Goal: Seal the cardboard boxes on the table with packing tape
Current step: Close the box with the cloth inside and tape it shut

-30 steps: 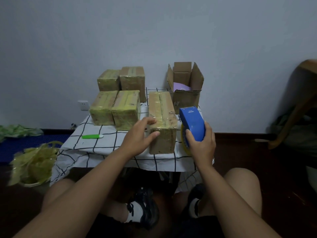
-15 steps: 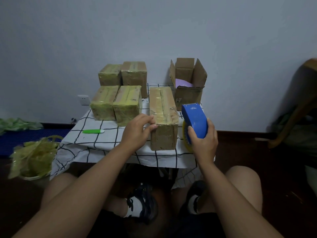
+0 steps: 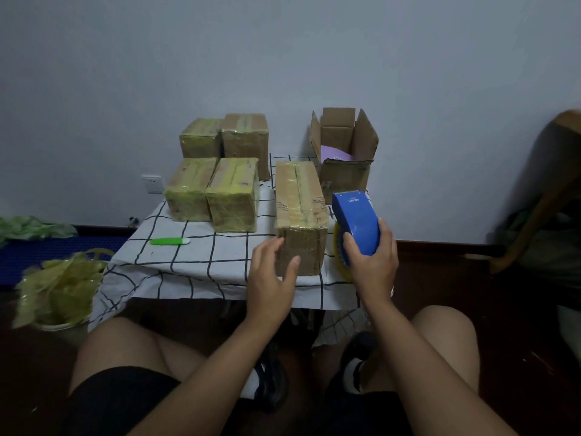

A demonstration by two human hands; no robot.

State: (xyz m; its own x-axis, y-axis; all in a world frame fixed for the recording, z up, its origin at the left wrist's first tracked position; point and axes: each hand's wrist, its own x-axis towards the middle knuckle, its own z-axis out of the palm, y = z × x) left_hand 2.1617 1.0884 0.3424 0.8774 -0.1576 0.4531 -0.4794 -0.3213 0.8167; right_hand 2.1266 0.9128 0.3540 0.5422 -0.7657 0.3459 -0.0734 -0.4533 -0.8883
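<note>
a: what've we got on the long cardboard box (image 3: 300, 215)?
b: it lies lengthwise near the table's (image 3: 201, 262) near edge, right of centre, its near end facing us. top seam is covered w/ glossy clear-yellowish tape, w/ a dark gap line along the far half of the seam. tape wraps down over the near end, a bit wrinkled.
a: our hands?
b: left hand (image 3: 272, 278) is loose, fingers spread, fingertips at the box's near-left corner and thumb against its near face, not clenched round anything. right hand (image 3: 371, 262) is wrapped round the blue tape dispenser (image 3: 356, 223), held just right of the box, apart from it. the yellowish tape roll (image 3: 339, 256) shows under the blue shell.
a: other boxes?
b: four sealed boxes (image 3: 220, 171) far-left on the table, two rows of two, touching each other. three look heavily wrapped in yellow-green tape; the far-right one is browner w/ one strip on top.
a: containers?
b: open cardboard box (image 3: 344, 152) at the far right, flaps up, something pale purple (image 3: 336, 154) inside; can't tell what it is. on the floor at left a bin (image 3: 59, 325) stuffed w/ crumpled yellowish film (image 3: 59, 284).
a: anything else on the table?
b: a green pen-like tool (image 3: 169, 241) w/ a white tip lying flat on the checked cloth, near-left of the sealed boxes, well apart from our hands.
</note>
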